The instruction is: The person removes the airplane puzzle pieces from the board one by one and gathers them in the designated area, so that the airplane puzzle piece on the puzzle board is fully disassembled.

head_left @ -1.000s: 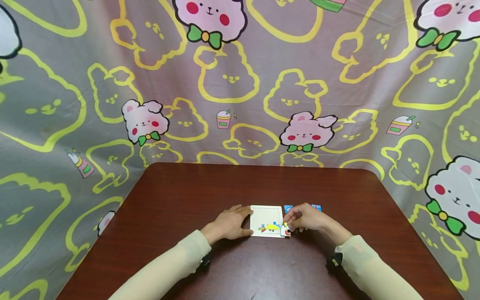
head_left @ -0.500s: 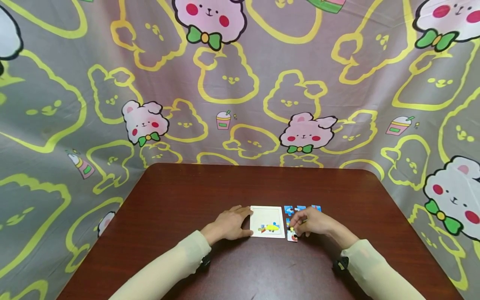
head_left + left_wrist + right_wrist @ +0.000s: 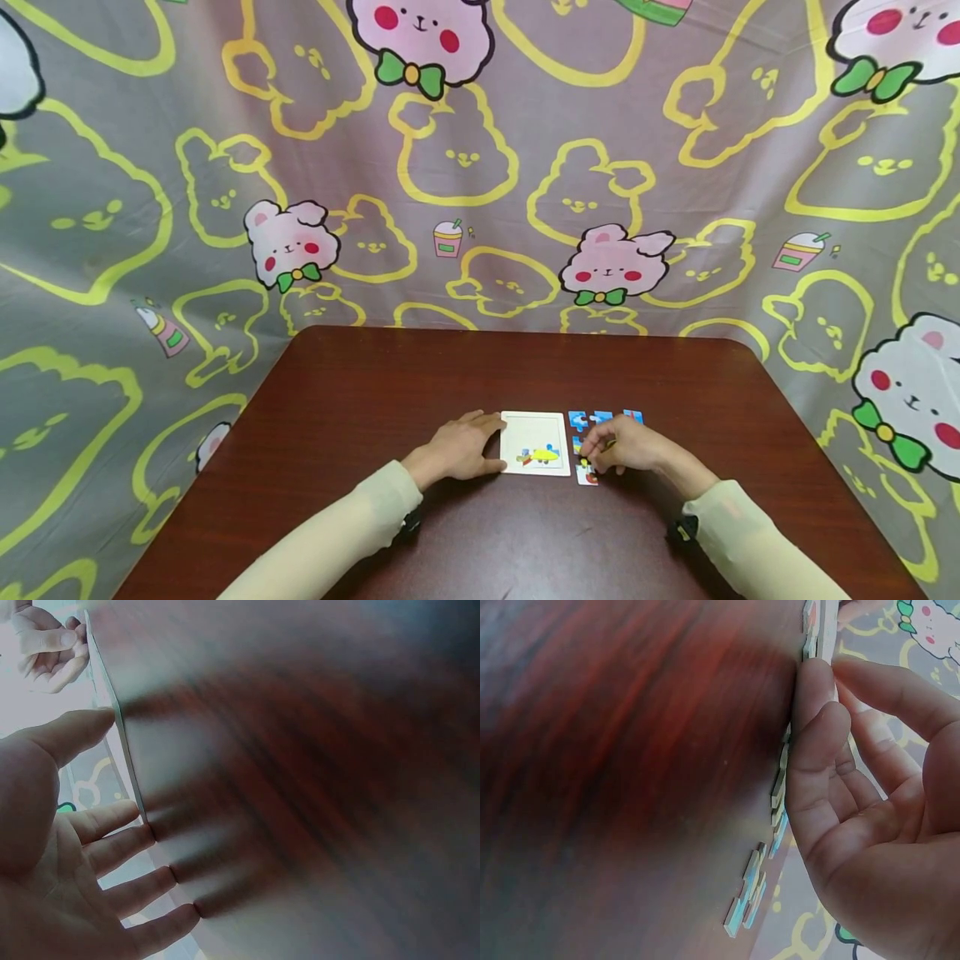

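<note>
A white square puzzle tray (image 3: 528, 429) lies on the table, with a piece showing a yellow shape (image 3: 542, 456) in its lower right. My left hand (image 3: 461, 446) rests at the tray's left edge with fingers spread and fairly straight; its fingertips (image 3: 142, 832) meet that edge in the left wrist view. Just right of the tray, my right hand (image 3: 622, 442) pinches the upper part of a white and red jigsaw piece (image 3: 587, 476) lying low over the table. Its thumb and forefinger come together in the right wrist view, while the other fingers (image 3: 821, 742) curl. The fingertips partly hide the piece.
Blue jigsaw pieces lie right of the tray: one at its upper right corner (image 3: 577, 420), a second beside it (image 3: 601, 417), a third farther right (image 3: 633, 416). Another piece (image 3: 577, 446) sits partly under my right fingers. A cartoon-print cloth (image 3: 480, 167) hangs behind the brown table (image 3: 420, 367).
My right hand has carried the white and red piece off the tray's lower right corner to the table on the right, then shifted slightly. The left hand has stayed still.
</note>
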Demonstrator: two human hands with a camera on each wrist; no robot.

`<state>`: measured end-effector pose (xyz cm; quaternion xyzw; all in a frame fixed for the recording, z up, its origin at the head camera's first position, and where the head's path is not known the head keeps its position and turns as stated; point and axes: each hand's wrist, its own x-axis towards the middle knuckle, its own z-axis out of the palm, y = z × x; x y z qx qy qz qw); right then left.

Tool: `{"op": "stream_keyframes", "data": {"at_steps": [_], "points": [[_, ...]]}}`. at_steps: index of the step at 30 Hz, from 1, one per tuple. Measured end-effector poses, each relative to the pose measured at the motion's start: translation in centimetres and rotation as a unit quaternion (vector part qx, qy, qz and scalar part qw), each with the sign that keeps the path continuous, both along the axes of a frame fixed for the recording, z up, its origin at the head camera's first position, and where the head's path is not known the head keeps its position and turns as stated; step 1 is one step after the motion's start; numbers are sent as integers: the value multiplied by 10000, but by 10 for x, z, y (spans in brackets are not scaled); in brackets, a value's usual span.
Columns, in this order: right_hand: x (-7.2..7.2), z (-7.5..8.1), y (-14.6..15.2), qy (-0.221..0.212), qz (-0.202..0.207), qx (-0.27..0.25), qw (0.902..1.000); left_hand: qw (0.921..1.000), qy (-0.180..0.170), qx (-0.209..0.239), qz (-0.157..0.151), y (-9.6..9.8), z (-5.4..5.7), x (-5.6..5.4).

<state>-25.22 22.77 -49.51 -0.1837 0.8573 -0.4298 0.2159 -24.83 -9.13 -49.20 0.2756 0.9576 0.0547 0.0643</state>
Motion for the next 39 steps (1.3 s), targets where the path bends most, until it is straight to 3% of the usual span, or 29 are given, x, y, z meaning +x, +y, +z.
{"op": "stream_keyframes", "data": {"at_steps": [13,22,39], "points": [[-4,4,-18,328,14,109,9994,10000,-35,-19,29,0,-2,-1],[-11,8,-40,460,96,-108,9988,10000,-46,9,30,-1,-2,-1],[-17,7,-66,648,430,-104,9969,10000,-57,65,50,0,0,-2]]}}
